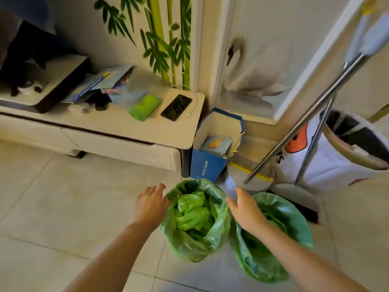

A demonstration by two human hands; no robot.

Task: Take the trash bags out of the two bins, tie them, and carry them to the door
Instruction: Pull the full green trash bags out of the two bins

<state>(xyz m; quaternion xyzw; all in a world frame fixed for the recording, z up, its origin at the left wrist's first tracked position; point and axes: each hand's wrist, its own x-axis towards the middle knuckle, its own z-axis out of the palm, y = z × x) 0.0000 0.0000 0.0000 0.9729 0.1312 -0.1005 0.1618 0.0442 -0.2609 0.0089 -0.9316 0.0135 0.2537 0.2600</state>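
Note:
Two bins lined with green trash bags stand side by side on the tiled floor. The left bag (195,220) is open at the top, with crumpled green plastic inside. The right bag (280,234) is partly hidden by my right forearm. My left hand (150,202) hovers at the left rim of the left bag, fingers apart and holding nothing. My right hand (245,207) is spread open between the two bags, at the left bag's right rim.
A low white cabinet (117,133) at left carries a roll of green bags (144,106), a phone (176,107) and books. A blue paper bag (212,150), a broom and dustpan (250,175) and a white laundry basket (345,152) stand behind the bins.

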